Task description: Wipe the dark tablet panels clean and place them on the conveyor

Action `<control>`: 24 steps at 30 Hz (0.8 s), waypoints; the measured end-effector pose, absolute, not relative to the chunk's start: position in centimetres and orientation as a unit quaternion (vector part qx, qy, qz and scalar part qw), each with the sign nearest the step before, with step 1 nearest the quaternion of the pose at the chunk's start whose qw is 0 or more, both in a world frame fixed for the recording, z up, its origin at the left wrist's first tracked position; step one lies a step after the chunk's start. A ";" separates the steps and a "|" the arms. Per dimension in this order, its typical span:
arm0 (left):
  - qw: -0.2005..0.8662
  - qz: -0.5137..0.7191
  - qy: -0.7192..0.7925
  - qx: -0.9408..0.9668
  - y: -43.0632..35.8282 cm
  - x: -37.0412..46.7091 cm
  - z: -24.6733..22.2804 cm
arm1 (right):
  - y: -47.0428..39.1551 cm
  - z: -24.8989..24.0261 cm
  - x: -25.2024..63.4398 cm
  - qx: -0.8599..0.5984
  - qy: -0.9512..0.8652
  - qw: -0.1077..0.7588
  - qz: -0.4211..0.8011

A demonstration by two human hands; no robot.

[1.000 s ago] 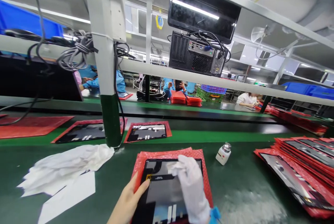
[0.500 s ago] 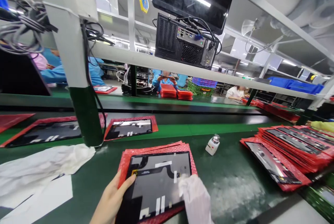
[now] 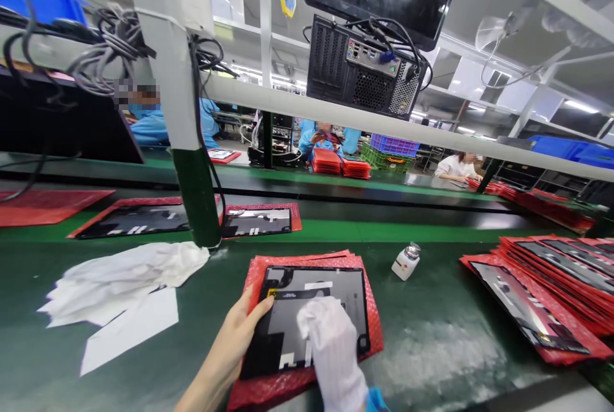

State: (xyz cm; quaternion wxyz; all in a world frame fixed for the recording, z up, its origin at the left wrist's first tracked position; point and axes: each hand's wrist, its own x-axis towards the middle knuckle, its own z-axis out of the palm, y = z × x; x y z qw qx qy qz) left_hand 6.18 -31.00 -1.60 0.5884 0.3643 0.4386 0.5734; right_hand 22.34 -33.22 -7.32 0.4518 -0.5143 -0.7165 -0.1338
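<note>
A black tablet screen panel (image 3: 288, 309) with white tape strips lies back side up on red bubble-wrap bags (image 3: 374, 309) in front of me. My left hand (image 3: 240, 329), bare, grips the panel's left edge, its thumb on top near a yellow patch. Over the middle of the panel is my right hand (image 3: 330, 335) in a white glove, its fingers bunched together against the surface. Whatever those fingers hold is hidden by the glove. Beyond the panel to the right stands a small white bottle (image 3: 404, 263) with a metal cap.
White cloth (image 3: 125, 277) and a white sheet (image 3: 132, 335) lie at left. A stack of panels on red bags (image 3: 566, 277) is at right. More panels (image 3: 259, 221) line the green strip behind a post (image 3: 199, 201). Co-workers sit beyond; a computer case (image 3: 359, 70) hangs overhead.
My gloved right hand has moved from the panel's right side to its middle. The view has shifted left, so the surroundings appear further right. My left hand keeps its hold on the panel.
</note>
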 end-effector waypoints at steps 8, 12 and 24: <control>0.613 0.572 0.426 0.341 -30.7 6.1 -2.2 | -35.1 -7.2 26.0 -0.496 -0.737 0.459 -0.009; 0.604 0.586 0.423 0.336 -30.8 6.5 -2.1 | -36.4 -8.2 27.9 -0.529 -0.671 0.519 0.027; 0.624 0.537 0.415 0.387 -25.9 6.4 1.4 | -32.0 -1.9 30.5 -0.441 -0.590 0.640 0.218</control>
